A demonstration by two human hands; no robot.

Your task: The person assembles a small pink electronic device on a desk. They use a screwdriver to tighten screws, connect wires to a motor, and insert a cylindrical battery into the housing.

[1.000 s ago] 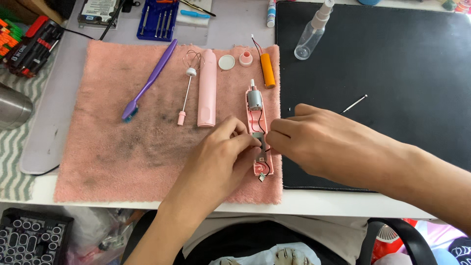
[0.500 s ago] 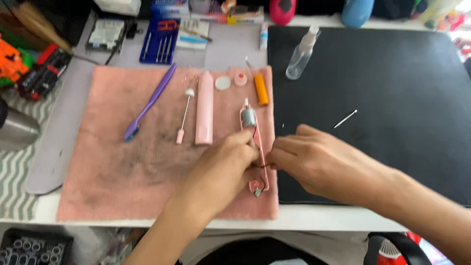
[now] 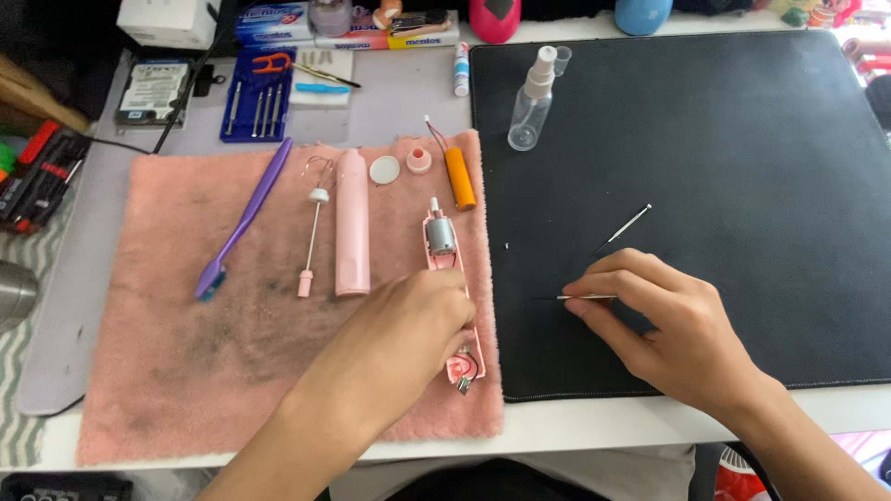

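Opened pink device on towel, both your hands at work.
Black mat right, pink towel left. Your left hand closes on the inner frame with motor at the towel's right edge; your right hand, over the mat's near part, pinches a thin metal pick pointing left.

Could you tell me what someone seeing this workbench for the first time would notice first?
Most striking is the stained pink towel with a dismantled pink gadget laid out in a row: purple toothbrush at its left, pink casing in the middle, orange battery at its upper right. The left hand pins the motor frame on the towel's right edge, while the right hand pinches a thin metal pick over the black mat.
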